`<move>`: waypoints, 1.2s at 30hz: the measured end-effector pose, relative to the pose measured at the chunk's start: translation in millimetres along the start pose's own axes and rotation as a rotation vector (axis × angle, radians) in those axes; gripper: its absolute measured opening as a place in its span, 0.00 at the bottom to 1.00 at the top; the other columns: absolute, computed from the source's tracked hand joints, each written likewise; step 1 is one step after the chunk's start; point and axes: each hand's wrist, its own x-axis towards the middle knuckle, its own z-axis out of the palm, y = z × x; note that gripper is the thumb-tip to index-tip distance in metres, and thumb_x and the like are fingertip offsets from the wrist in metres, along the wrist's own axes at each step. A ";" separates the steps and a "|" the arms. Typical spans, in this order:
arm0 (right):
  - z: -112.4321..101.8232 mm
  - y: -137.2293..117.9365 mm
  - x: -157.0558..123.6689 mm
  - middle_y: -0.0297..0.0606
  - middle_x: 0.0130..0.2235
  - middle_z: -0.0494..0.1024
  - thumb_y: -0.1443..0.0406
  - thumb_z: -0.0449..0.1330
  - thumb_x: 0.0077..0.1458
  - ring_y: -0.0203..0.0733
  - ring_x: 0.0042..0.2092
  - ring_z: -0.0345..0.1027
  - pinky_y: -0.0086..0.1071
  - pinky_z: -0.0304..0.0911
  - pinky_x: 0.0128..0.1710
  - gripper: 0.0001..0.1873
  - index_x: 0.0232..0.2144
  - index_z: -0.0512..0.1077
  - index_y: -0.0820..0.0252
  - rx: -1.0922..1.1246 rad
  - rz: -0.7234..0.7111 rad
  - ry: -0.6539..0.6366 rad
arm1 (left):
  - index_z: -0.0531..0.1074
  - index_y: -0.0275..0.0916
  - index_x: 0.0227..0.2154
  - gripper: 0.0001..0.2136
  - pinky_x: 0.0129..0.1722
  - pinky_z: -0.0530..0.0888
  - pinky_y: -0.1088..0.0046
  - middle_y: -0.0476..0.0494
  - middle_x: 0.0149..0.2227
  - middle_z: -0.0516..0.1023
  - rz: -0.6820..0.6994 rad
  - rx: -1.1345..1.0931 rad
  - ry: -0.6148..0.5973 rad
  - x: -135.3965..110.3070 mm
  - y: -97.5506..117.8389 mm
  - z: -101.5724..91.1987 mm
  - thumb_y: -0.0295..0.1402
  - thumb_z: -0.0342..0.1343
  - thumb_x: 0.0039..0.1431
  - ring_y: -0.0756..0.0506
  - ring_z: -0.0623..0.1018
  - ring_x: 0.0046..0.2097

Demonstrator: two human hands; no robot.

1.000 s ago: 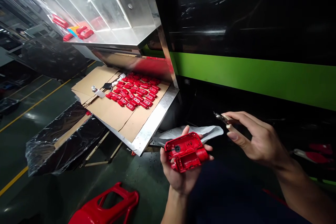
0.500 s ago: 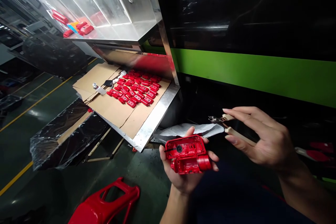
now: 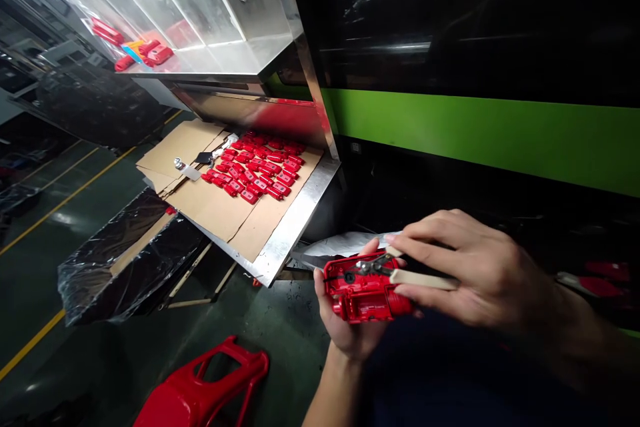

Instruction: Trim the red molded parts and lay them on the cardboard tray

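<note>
My left hand point(image 3: 345, 327) cups a red moulded plastic housing point(image 3: 363, 290) from below, open side up. My right hand point(image 3: 465, 273) grips a small cutter with pale handles point(image 3: 423, 278); its metal jaws point(image 3: 370, 267) rest on the top edge of the housing near a round black spot. A white plastic bag point(image 3: 330, 248) lies just behind the housing.
A steel tray point(image 3: 295, 223) lined with cardboard point(image 3: 220, 210) carries several small red parts point(image 3: 257, 170), keys and a metal piece. A green and black machine point(image 3: 475, 127) fills the right. A red plastic frame point(image 3: 200, 387) lies on the floor, black-wrapped boxes point(image 3: 120, 257) at left.
My right hand has swung left and down, bringing the cutter's jaws from the air onto the red housing. My left hand has shifted the housing slightly right.
</note>
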 end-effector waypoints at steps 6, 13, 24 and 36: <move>2.1 -10.1 18.2 0.42 0.44 0.78 0.57 0.60 0.61 0.47 0.45 0.69 0.42 0.66 0.45 0.20 0.49 0.74 0.66 -0.099 -0.095 -0.125 | 0.76 0.32 0.50 0.34 0.63 0.64 0.63 0.34 0.54 0.77 0.082 -0.061 0.119 -2.3 -5.7 1.1 0.57 0.38 0.65 0.40 0.75 0.55; 10.1 -13.5 22.6 0.41 0.42 0.78 0.57 0.59 0.62 0.47 0.44 0.68 0.43 0.64 0.46 0.18 0.47 0.75 0.65 -0.128 -0.076 -0.200 | 0.77 0.33 0.49 0.31 0.59 0.69 0.65 0.36 0.51 0.79 0.068 -0.106 0.111 -3.6 -8.1 -4.7 0.56 0.44 0.64 0.41 0.77 0.54; 12.9 -14.5 22.6 0.40 0.41 0.77 0.57 0.59 0.62 0.46 0.43 0.67 0.43 0.62 0.47 0.17 0.45 0.75 0.64 -0.112 -0.050 -0.210 | 0.75 0.30 0.51 0.30 0.56 0.71 0.67 0.35 0.50 0.80 0.057 -0.136 0.047 -3.6 -7.2 -4.4 0.54 0.46 0.65 0.42 0.78 0.52; 14.1 -15.2 21.9 0.39 0.41 0.76 0.57 0.57 0.63 0.47 0.43 0.66 0.43 0.61 0.46 0.17 0.45 0.74 0.65 -0.130 -0.053 -0.246 | 0.77 0.32 0.49 0.29 0.57 0.70 0.67 0.35 0.50 0.80 0.084 -0.117 0.108 -2.8 -9.1 -4.5 0.54 0.45 0.65 0.42 0.78 0.52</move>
